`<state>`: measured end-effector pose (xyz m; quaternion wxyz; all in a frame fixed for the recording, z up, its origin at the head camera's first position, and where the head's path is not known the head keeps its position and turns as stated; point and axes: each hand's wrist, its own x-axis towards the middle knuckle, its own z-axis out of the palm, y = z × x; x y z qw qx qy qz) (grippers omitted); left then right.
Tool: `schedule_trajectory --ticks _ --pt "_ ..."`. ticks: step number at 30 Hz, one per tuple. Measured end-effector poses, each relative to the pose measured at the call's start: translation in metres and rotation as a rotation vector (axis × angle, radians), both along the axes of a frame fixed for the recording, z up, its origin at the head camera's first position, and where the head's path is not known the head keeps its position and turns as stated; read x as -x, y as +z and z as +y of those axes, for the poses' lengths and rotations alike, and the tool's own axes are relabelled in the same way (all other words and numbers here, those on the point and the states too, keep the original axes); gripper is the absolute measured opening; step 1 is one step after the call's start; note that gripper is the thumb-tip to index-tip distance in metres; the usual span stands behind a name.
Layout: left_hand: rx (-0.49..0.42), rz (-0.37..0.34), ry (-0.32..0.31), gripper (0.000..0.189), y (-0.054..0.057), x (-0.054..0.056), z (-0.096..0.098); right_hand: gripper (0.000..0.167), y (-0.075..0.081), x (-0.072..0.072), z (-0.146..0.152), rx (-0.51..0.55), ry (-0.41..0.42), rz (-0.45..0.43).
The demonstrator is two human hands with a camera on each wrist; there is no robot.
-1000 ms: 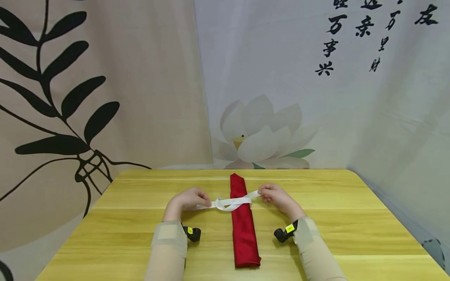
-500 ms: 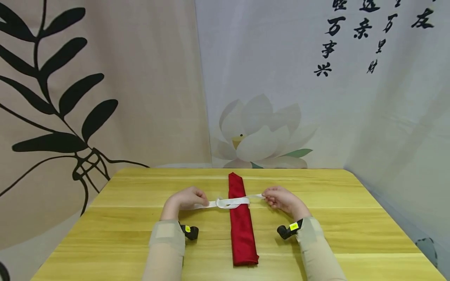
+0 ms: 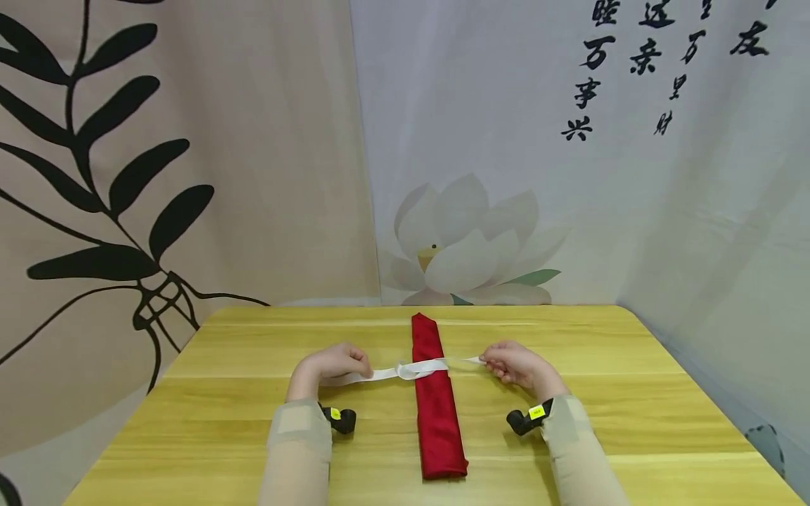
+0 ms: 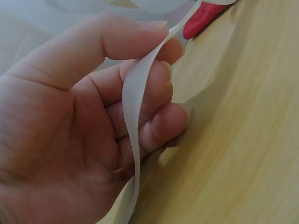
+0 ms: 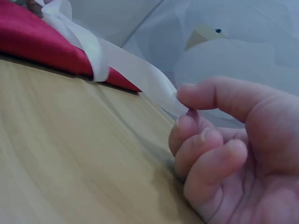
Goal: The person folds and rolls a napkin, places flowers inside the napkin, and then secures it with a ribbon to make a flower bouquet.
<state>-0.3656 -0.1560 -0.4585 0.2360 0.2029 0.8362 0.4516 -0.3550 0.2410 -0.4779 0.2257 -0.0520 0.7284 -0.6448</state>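
Observation:
A long, narrow bundle of folded red cloth (image 3: 439, 429) lies on the table, pointing away from the person. A white ribbon (image 3: 430, 367) wraps across its upper part, with a loop at the bundle's left edge. On the left, the left hand (image 3: 335, 364) pinches one ribbon end between thumb and index finger; in the left wrist view the ribbon's tail (image 4: 134, 93) hangs down across the curled fingers. Opposite it, the right hand (image 3: 519, 367) pinches the other end by its tip. In the right wrist view that ribbon stretch (image 5: 145, 77) runs taut toward the red cloth (image 5: 42, 42).
Both hands work over a yellow wood-grain table (image 3: 544, 450). Behind its far edge hangs a pale curtain (image 3: 285, 176) with printed leaves, a lotus and black characters. Small black cameras (image 3: 528, 419) are strapped at the wrists.
The right hand has drawn to the right and slightly nearer, pulling its ribbon end. The left hand has shifted slightly left. The loop has tightened and become smaller at the cloth's left edge.

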Motion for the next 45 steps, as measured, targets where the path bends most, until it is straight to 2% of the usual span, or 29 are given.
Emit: schedule_trajectory --ticks 5,14,24,35,40,45 --pt "-0.015 -0.012 -0.036 0.018 0.000 0.001 -0.003 0.012 0.001 -0.003 0.017 0.015 0.025 -0.014" --pt "-0.027 0.008 -0.082 0.014 -0.005 0.002 -0.011 0.010 0.002 -0.010 0.040 0.053 0.001 -0.055" --pt "-0.058 0.008 -0.077 0.015 -0.009 0.003 -0.015 0.011 0.002 -0.013 0.054 0.072 -0.045 -0.064" --pt "-0.075 -0.017 -0.039 0.019 -0.010 0.002 -0.018 0.015 0.004 -0.012 0.062 0.059 -0.091 -0.058" --pt "-0.071 -0.036 -0.006 0.018 -0.010 0.002 -0.019 0.014 0.005 -0.013 0.065 0.048 -0.112 -0.061" --pt "-0.082 -0.042 0.002 0.015 -0.010 0.002 -0.018 0.011 0.005 -0.015 0.067 0.003 -0.147 -0.056"
